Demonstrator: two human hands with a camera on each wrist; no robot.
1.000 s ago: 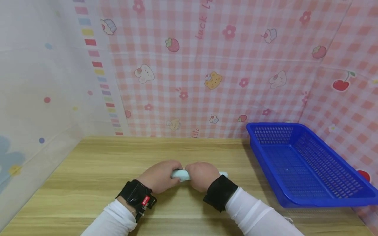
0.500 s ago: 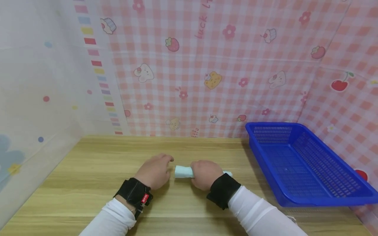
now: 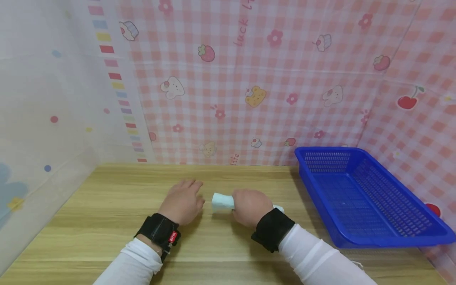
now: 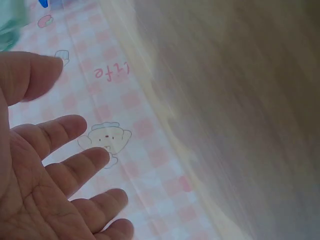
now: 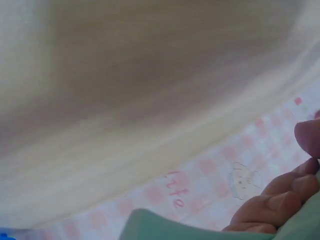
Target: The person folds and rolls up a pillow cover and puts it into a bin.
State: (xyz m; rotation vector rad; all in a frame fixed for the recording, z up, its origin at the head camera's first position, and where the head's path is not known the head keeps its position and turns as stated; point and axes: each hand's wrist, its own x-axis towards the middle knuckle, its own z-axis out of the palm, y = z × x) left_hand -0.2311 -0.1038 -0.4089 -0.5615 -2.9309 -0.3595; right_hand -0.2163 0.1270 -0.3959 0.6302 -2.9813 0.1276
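A pale mint-green roll of thin, soft-looking material [image 3: 223, 201] is in my right hand [image 3: 251, 207], which grips it round the middle. One end sticks out to the left of the fist and a short bit shows on the right. The right wrist view shows the curled fingers [image 5: 270, 207] against the green material [image 5: 170, 227]. My left hand [image 3: 182, 202] is spread with nothing in it, a little left of the roll and apart from it. From the left wrist, its fingers [image 4: 70, 135] look loosely extended, with a green edge [image 4: 11, 22] at the upper left.
A blue perforated plastic basket [image 3: 363, 209] stands at the right of the wooden table [image 3: 117, 190]. Behind the table hangs a pink checked cloth [image 3: 228, 79], and a pale wall covering [image 3: 46, 99] borders the left side.
My left hand has let go of the roll's left end, opened its fingers and moved left. My right hand, still gripping the roll, has shifted slightly right and the left end tilts up.
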